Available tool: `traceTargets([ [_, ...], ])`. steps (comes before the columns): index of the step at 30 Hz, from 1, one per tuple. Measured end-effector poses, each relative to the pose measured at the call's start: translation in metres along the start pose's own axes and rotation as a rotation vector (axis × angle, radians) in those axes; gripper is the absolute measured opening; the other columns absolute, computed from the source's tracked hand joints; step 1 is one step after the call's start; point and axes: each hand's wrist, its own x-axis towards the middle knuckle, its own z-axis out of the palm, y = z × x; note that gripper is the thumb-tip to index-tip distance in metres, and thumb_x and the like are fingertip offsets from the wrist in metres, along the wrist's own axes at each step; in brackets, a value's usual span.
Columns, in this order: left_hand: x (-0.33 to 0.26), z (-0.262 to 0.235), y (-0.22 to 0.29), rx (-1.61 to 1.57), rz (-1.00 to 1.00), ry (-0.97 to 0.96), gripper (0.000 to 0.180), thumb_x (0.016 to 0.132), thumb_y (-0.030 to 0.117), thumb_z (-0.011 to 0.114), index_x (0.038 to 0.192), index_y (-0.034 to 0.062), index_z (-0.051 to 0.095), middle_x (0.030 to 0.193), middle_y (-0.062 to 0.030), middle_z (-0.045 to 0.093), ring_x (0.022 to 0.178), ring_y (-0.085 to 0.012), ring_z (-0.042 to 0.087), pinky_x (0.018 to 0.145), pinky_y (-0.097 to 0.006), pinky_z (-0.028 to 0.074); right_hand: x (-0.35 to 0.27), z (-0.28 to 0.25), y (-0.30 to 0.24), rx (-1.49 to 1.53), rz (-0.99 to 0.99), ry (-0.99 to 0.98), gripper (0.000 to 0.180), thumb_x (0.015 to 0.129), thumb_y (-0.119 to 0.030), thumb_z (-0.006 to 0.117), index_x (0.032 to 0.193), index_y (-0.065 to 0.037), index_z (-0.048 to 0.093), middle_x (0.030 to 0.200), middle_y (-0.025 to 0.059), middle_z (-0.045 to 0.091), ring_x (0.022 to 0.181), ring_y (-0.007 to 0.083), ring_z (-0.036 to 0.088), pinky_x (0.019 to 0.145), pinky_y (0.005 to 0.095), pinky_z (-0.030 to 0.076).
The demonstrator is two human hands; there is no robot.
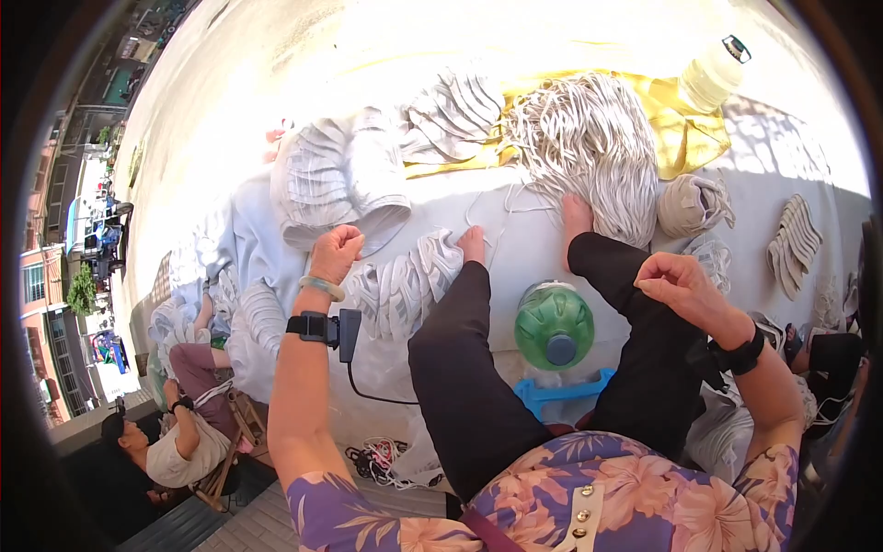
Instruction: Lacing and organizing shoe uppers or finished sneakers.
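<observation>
My left hand [338, 254] is raised with its fingers closed, near a large stack of white shoe uppers [317, 175]. A row of white shoe uppers [405, 281] lies just to its right. My right hand [682, 283] is closed in a pinch above my right knee. If either hand holds anything, it is too thin to make out against the bright background. Beyond my feet, a big heap of white shoelaces [589, 138] spreads over a yellow sheet [685, 138], and a few loose laces trail toward my left foot.
A green plastic bottle [554, 327] and a blue plastic piece [566, 394] are between my legs. Further shoe uppers [694, 204] sit at the right, with another stack [795, 244] beyond. A pale yellow container [711, 78] stands far right. At left sits another person [179, 446].
</observation>
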Motion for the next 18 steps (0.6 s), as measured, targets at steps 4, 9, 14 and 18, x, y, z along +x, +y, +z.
traceTargets([
  [4, 0.067, 0.016, 0.059, 0.205, 0.084, -0.069, 0.015, 0.079, 0.017, 0.059, 0.083, 0.0030, 0.061, 0.067, 0.0019, 0.056, 0.056, -0.0053, 0.052, 0.053, -0.019, 0.043, -0.007, -0.018, 0.018, -0.388, -0.397, 0.161, 0.010, 0.075, -0.008, 0.059, 0.074, -0.001, 0.052, 0.067, 0.0054, 0.053, 0.061, 0.0159, 0.050, 0.056, 0.0271, 0.039],
  [9, 0.118, 0.083, 0.061, 0.187, 0.085, -0.177, 0.017, 0.072, 0.023, 0.062, 0.075, 0.0065, 0.062, 0.060, -0.0011, 0.057, 0.055, -0.0090, 0.052, 0.055, -0.025, 0.043, -0.022, -0.039, 0.040, -0.679, -0.444, 0.228, 0.023, 0.064, -0.013, 0.064, 0.082, -0.002, 0.053, 0.094, 0.0136, 0.054, 0.087, 0.0318, 0.051, 0.077, 0.0399, 0.040],
  [14, 0.147, 0.148, 0.068, 0.584, 0.021, -0.346, 0.027, 0.073, 0.028, 0.056, 0.086, 0.0061, 0.062, 0.084, -0.0126, 0.064, 0.083, -0.0256, 0.059, 0.077, -0.034, 0.045, -0.014, -0.045, 0.069, -0.681, -0.476, 0.214, 0.036, 0.065, -0.021, 0.061, 0.093, 0.001, 0.055, 0.104, 0.0193, 0.054, 0.100, 0.0380, 0.047, 0.087, 0.0431, 0.037],
  [18, 0.162, 0.177, 0.050, 0.912, 0.085, -0.415, 0.028, 0.074, 0.021, 0.051, 0.096, 0.0056, 0.059, 0.104, -0.0161, 0.059, 0.099, -0.0303, 0.054, 0.086, -0.037, 0.043, 0.002, -0.055, 0.075, -0.591, -0.497, 0.167, 0.042, 0.066, -0.027, 0.056, 0.095, 0.004, 0.056, 0.104, 0.0185, 0.055, 0.098, 0.0366, 0.049, 0.085, 0.0434, 0.039],
])
